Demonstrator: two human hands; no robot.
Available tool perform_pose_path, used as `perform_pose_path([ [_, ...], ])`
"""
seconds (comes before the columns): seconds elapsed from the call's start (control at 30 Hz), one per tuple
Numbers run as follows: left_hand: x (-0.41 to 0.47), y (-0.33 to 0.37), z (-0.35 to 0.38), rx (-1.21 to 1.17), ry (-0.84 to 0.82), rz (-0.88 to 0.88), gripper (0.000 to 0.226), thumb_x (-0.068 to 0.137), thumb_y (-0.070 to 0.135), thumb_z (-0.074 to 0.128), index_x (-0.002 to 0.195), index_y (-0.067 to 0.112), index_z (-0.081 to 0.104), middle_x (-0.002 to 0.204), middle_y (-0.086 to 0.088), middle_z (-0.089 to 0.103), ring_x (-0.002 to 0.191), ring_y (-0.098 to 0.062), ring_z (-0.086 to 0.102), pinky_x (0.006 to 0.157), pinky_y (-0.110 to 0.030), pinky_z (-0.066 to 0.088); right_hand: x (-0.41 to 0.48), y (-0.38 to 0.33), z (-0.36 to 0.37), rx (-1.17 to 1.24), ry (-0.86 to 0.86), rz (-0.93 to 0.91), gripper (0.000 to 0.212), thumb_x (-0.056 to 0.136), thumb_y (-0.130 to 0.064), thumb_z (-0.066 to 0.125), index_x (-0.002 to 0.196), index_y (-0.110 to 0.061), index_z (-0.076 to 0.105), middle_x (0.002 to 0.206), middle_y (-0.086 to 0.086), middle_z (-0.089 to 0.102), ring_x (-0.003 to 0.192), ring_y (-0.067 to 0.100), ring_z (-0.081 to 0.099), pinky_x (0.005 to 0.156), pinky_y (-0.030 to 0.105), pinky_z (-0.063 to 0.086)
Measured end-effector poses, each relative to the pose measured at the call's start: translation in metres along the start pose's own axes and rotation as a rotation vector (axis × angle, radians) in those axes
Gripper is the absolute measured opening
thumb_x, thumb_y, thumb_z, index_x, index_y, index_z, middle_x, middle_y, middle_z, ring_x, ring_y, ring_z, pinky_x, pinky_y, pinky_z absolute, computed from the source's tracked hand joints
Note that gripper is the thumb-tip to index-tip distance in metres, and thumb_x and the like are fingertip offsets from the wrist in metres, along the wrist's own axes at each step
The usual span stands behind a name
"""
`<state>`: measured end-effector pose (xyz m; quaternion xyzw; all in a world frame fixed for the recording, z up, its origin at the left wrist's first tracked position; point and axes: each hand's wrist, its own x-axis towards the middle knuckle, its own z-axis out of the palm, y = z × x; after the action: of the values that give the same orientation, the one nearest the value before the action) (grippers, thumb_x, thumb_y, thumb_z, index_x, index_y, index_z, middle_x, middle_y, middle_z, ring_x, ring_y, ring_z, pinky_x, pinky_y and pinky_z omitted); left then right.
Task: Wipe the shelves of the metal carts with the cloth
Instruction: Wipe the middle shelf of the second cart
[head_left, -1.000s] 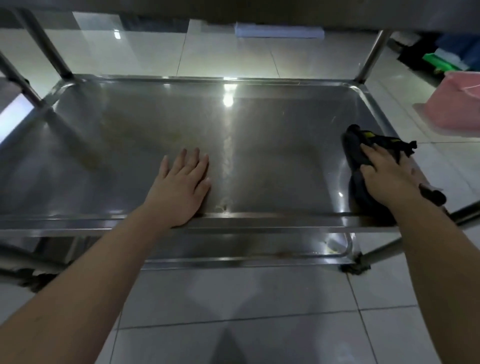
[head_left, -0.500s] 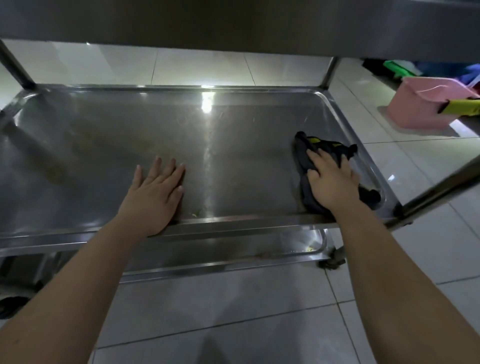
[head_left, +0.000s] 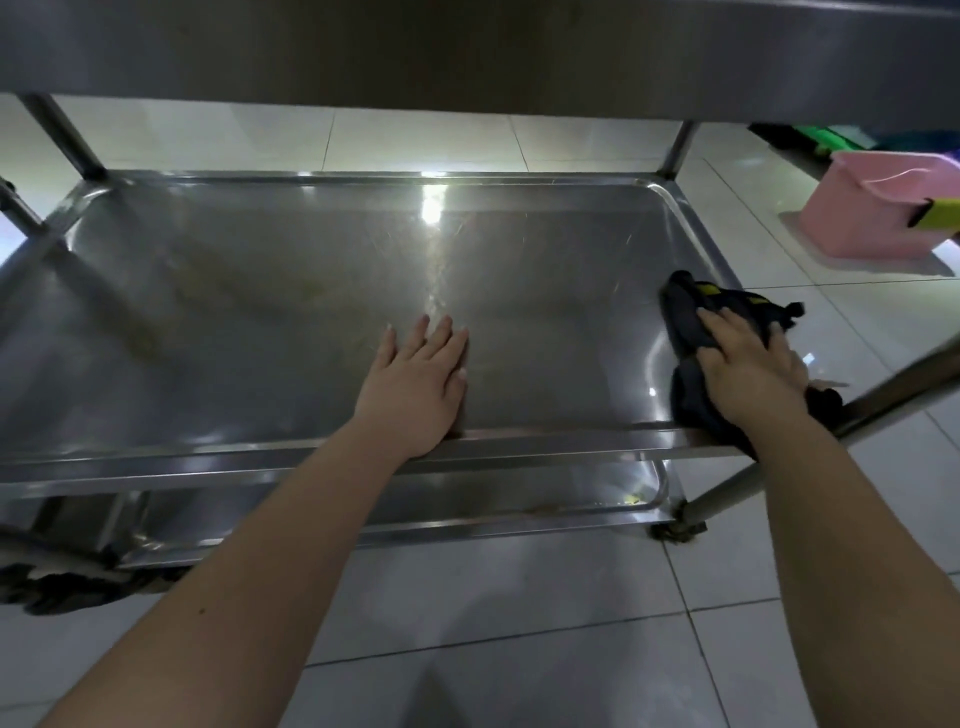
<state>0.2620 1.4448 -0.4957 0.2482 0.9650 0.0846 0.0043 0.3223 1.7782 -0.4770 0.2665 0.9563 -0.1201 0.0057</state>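
Stainless steel forms the middle shelf (head_left: 291, 332) of the cart (head_left: 676, 148), which fills the centre of the frame. A bright light reflection is seen near its upper middle, and faint yellowish smears are seen across its left half. The left hand (head_left: 415, 387) is laid flat on the shelf just behind the front rim, at the centre of the frame. Its fingers (head_left: 439, 338) are kept straight and close together, and nothing is held. The dark cloth (head_left: 688, 322), marked with yellow, is bunched at the shelf's right end, at the right of the frame, and partly draped over the front rim. It is pressed down by the right hand (head_left: 748, 366), whose fingers are stretched over it rather than curled round it. The underside of an upper shelf (head_left: 467, 47) is seen across the top of the frame, and a lower shelf (head_left: 467, 512) shows below the front rim. A pink bucket (head_left: 872, 213) is set on the pale tiled floor (head_left: 519, 597) at the upper right, well apart from the cart.
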Motion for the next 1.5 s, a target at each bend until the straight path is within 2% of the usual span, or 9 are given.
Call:
perform_pose_path([
  [0.23, -0.002, -0.001, 0.002, -0.011, 0.036, -0.01, 0.053, 0.102, 0.034, 0.027, 0.153, 0.022, 0.016, 0.161, 0.002, 0.011, 0.148, -0.02, 0.007, 0.12, -0.043, -0.001, -0.042, -0.07, 0.018, 0.02, 0.012, -0.161, 0.054, 0.097, -0.039, 0.03, 0.15, -0.04, 0.022, 0.161, -0.01, 0.015, 0.146, 0.038, 0.007, 0.117, 0.05, 0.013],
  [0.53, -0.021, -0.039, -0.018, -0.242, 0.04, -0.136, 0.051, 0.104, 0.028, 0.025, 0.153, 0.021, 0.017, 0.161, 0.0, 0.008, 0.149, -0.021, -0.001, 0.12, -0.043, -0.005, -0.106, -0.199, 0.054, 0.023, -0.075, -0.378, 0.052, 0.1, -0.039, 0.028, 0.151, -0.042, 0.016, 0.162, -0.011, 0.006, 0.147, 0.034, -0.009, 0.118, 0.051, -0.004],
  [0.77, -0.054, -0.106, -0.023, -0.037, 0.061, -0.277, 0.051, 0.103, 0.033, 0.029, 0.152, 0.022, 0.021, 0.16, 0.001, 0.016, 0.149, -0.024, 0.004, 0.117, -0.052, 0.0, -0.122, -0.241, 0.063, -0.015, -0.123, -0.329, 0.053, 0.101, -0.04, 0.024, 0.152, -0.04, 0.01, 0.162, -0.01, 0.0, 0.145, 0.041, -0.012, 0.116, 0.056, -0.004],
  [0.97, -0.054, -0.111, -0.016, -0.068, 0.08, -0.257, 0.055, 0.102, 0.028, 0.025, 0.154, 0.024, 0.009, 0.161, 0.004, 0.01, 0.148, -0.02, 0.005, 0.118, -0.046, 0.0, -0.146, -0.285, 0.076, 0.061, -0.138, -0.556, 0.053, 0.1, -0.038, 0.028, 0.151, -0.043, 0.014, 0.162, -0.012, 0.004, 0.147, 0.033, -0.009, 0.118, 0.051, -0.001],
  [1.07, -0.053, -0.114, -0.015, -0.068, 0.093, -0.262, 0.053, 0.102, 0.028, 0.028, 0.153, 0.022, 0.016, 0.161, 0.003, 0.012, 0.148, -0.019, 0.007, 0.119, -0.044, 0.001, -0.106, -0.226, 0.072, 0.013, -0.051, -0.495, 0.052, 0.098, -0.039, 0.03, 0.149, -0.043, 0.02, 0.16, -0.015, 0.012, 0.147, 0.032, 0.008, 0.117, 0.05, 0.009],
  [1.17, -0.054, -0.112, -0.014, -0.087, 0.121, -0.256, 0.051, 0.102, 0.027, 0.03, 0.152, 0.021, 0.021, 0.16, 0.003, 0.014, 0.148, -0.019, 0.009, 0.119, -0.044, 0.002, -0.054, -0.124, 0.059, -0.118, 0.003, -0.275, 0.068, 0.087, -0.053, 0.009, 0.15, -0.033, 0.023, 0.16, -0.005, 0.021, 0.143, 0.034, 0.024, 0.113, 0.056, 0.02],
  [1.27, -0.054, -0.111, -0.013, -0.074, 0.129, -0.258, 0.052, 0.102, 0.028, 0.028, 0.152, 0.02, 0.019, 0.161, 0.003, 0.013, 0.148, -0.019, 0.008, 0.119, -0.045, 0.001, -0.034, -0.078, 0.032, 0.037, 0.002, 0.061, 0.056, 0.094, -0.048, 0.023, 0.15, -0.039, 0.023, 0.161, -0.009, 0.015, 0.145, 0.037, 0.011, 0.116, 0.057, 0.011],
  [1.37, -0.055, -0.11, -0.012, -0.062, 0.13, -0.266, 0.053, 0.101, 0.029, 0.026, 0.153, 0.02, 0.018, 0.161, 0.003, 0.012, 0.148, -0.02, 0.007, 0.119, -0.045, 0.001, -0.046, -0.11, 0.027, 0.025, 0.009, 0.134, 0.052, 0.1, -0.033, 0.028, 0.151, -0.04, 0.019, 0.161, -0.01, 0.011, 0.146, 0.04, 0.004, 0.116, 0.053, 0.008],
  [1.5, -0.054, -0.109, -0.012, -0.063, 0.13, -0.276, 0.054, 0.101, 0.028, 0.026, 0.153, 0.018, 0.016, 0.161, 0.002, 0.01, 0.149, -0.02, 0.005, 0.12, -0.044, 0.001, -0.065, -0.206, 0.059, -0.008, 0.056, -0.103, 0.054, 0.097, -0.033, 0.033, 0.15, -0.04, 0.021, 0.161, -0.008, 0.015, 0.144, 0.042, 0.009, 0.115, 0.053, 0.011],
])
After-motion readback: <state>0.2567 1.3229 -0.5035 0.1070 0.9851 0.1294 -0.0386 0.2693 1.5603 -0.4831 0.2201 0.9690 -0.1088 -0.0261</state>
